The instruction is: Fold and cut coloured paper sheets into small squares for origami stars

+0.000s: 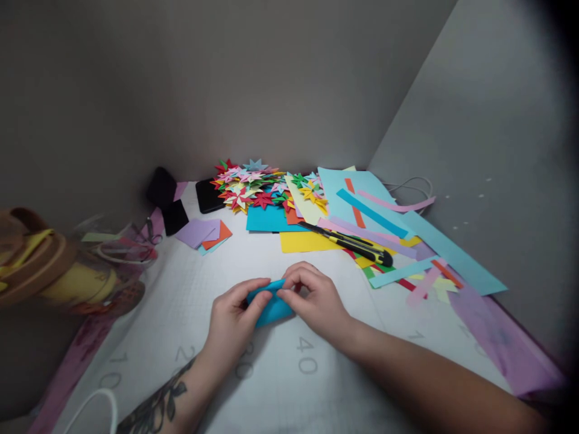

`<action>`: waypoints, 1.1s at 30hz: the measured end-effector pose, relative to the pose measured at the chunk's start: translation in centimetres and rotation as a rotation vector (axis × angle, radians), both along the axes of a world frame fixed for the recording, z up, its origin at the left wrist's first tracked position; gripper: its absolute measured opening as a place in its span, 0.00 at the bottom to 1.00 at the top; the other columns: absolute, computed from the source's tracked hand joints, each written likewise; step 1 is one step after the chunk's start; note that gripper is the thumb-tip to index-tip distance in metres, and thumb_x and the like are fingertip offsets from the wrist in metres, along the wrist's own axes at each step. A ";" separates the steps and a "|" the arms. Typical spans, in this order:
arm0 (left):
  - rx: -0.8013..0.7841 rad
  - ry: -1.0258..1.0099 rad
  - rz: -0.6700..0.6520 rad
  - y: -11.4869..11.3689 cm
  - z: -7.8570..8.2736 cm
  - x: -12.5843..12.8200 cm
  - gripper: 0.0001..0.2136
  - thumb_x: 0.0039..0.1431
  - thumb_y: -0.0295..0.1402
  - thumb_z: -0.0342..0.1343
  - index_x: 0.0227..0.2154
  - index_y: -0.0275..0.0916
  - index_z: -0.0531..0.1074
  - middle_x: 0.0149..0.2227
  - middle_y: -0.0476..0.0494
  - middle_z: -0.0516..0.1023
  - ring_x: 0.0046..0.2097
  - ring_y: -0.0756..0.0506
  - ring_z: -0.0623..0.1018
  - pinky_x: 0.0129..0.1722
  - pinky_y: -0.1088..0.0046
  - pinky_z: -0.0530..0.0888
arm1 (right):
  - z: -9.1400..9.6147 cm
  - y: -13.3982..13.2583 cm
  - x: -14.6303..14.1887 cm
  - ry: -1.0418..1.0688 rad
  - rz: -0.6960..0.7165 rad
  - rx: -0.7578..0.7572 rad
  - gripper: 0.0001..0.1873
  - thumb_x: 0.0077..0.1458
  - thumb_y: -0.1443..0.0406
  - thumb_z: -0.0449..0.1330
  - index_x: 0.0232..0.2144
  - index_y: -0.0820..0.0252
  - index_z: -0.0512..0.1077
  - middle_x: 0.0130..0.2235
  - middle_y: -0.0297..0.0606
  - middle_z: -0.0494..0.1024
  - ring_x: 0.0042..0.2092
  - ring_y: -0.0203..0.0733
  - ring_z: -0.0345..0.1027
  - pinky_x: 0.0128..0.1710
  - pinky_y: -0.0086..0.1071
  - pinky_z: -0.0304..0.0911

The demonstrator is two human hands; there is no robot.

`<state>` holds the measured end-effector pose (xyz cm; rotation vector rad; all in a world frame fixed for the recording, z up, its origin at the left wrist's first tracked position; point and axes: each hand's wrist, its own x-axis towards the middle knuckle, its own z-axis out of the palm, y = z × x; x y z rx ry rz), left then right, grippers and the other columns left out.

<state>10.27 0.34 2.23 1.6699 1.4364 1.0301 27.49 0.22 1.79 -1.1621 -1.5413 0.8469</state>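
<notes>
A small piece of blue paper [271, 307] lies folded on the white gridded cutting mat [289, 386], held between both hands. My left hand [233, 319] pinches its left end with thumb and fingers closed. Fingers of my right hand [314, 298] are curled over the paper's right end and pinch its top edge. The middle of the paper shows between the hands; its ends are hidden under the fingers.
A heap of folded paper stars [262, 187] sits at the back. Coloured sheets and strips [371, 217] spread to the right, with a yellow-black utility knife [348, 244] on them. A black phone [208, 196], purple and orange squares [203, 234] and a clear bag [90, 271] lie to the left.
</notes>
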 end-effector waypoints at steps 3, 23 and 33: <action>-0.026 -0.007 -0.002 0.0 -0.1 -0.1 0.10 0.53 0.38 0.59 0.35 0.43 0.80 0.35 0.47 0.83 0.32 0.46 0.78 0.32 0.72 0.75 | 0.1 0.1 0.0 0.077 -0.018 -0.080 0.07 0.48 0.69 0.62 0.22 0.56 0.68 0.31 0.34 0.72 0.35 0.39 0.67 0.33 0.32 0.63; -0.098 -0.042 -0.017 0.3 0.2 0.1 0.10 0.53 0.39 0.58 0.33 0.41 0.79 0.32 0.47 0.82 0.32 0.46 0.77 0.32 0.73 0.74 | -0.5 0.2 -0.5 0.112 0.059 -0.313 0.04 0.49 0.65 0.59 0.31 0.57 0.70 0.28 0.31 0.70 0.30 0.35 0.63 0.28 0.28 0.60; -0.032 -0.029 -0.028 0.4 -0.1 -0.4 0.12 0.54 0.39 0.58 0.37 0.41 0.80 0.36 0.45 0.83 0.34 0.45 0.79 0.33 0.72 0.76 | -0.1 0.5 0.4 0.055 -0.008 -0.160 0.03 0.51 0.66 0.58 0.28 0.56 0.72 0.30 0.33 0.74 0.33 0.38 0.67 0.33 0.31 0.63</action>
